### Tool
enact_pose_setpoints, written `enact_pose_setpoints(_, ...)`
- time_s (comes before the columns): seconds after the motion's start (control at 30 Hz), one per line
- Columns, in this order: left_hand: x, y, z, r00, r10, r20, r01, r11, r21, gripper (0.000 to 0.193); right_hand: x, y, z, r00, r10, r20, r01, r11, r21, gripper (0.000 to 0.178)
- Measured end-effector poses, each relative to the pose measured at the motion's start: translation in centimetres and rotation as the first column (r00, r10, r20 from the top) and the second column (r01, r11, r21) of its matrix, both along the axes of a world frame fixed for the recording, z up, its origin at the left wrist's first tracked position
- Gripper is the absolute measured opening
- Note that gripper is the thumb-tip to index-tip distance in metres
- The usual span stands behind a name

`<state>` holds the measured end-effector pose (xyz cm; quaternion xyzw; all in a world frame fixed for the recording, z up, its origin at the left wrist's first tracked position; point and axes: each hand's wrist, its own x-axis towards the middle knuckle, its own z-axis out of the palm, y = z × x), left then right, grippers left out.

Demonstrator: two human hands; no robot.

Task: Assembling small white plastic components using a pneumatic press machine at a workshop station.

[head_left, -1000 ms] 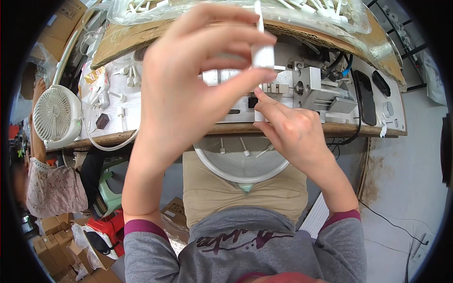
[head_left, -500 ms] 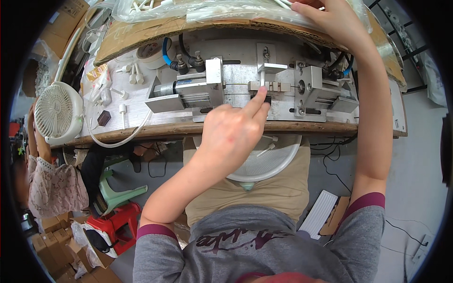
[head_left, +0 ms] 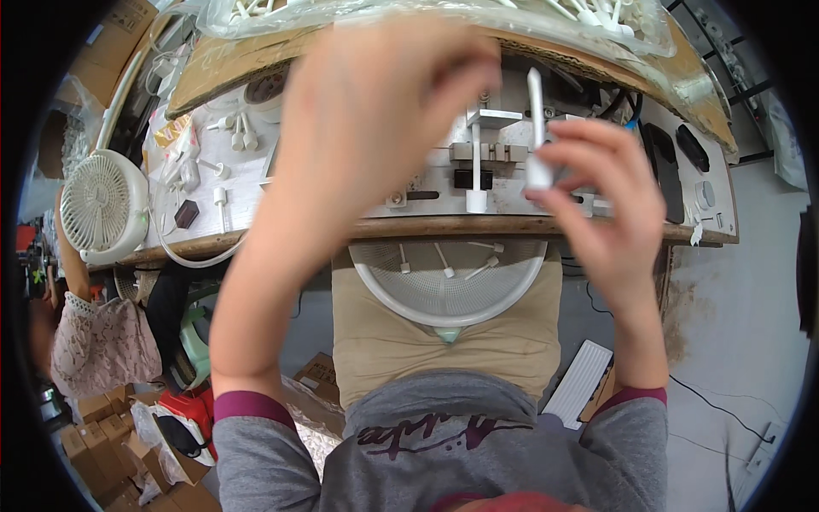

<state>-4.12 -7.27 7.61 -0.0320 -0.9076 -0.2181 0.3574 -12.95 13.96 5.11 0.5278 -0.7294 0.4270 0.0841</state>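
My right hand (head_left: pixel 610 196) pinches a white plastic rod with a thick cap-like end (head_left: pixel 537 119) between thumb and fingers. The rod stands nearly upright, its tapered tip pointing away from me. Smeared by motion, my left hand (head_left: pixel 384 111) hangs over the left half of the metal clamping fixture (head_left: pixel 503 155) and hides much of it. Whether that hand holds anything cannot be made out. A second white capped rod (head_left: pixel 476 175) lies in the middle of the fixture, its thick end toward me.
On my lap rests a white mesh basket (head_left: pixel 384 286) with several white rods. A plastic bag of white parts (head_left: pixel 589 19) lies on cardboard (head_left: pixel 256 70) at the back. A white fan (head_left: pixel 104 205) stands at the left; dark objects (head_left: pixel 661 162) lie at the right. Another person's sleeve (head_left: pixel 102 341) shows at far left.
My left hand has lifted off the fixture, moving up and left. My right hand has come back from the bag, now with a white rod. A capped rod now shows uncovered in the fixture.
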Motion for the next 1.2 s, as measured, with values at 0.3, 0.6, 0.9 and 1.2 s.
enact_pose_setpoints(0.3,-10.6,-4.5,3.2,0.992,0.123,-0.004,-0.098,0.767,-0.634,0.016,3.0,-1.3,-4.1,0.926,0.044,-0.376,0.093,0.936,0.339,0.026)
enact_pose_setpoints(0.6,-7.9,-3.1,4.3,0.999,-0.012,0.037,0.001,0.956,0.295,0.017,1.9,-1.9,-2.3,0.956,0.137,-0.261,-0.021,0.914,0.404,0.020)
enact_pose_setpoints(0.9,1.8,1.9,3.1,0.997,0.021,-0.069,0.026,0.787,0.617,0.007,-10.0,-7.6,5.4,0.850,-0.276,-0.449,0.237,0.961,-0.141,0.028)
enact_pose_setpoints(1.2,5.9,4.3,-1.1,0.965,-0.231,0.121,0.069,0.675,0.735,0.037,-14.0,-10.2,4.0,0.830,0.013,-0.557,0.039,0.996,0.081,0.022)
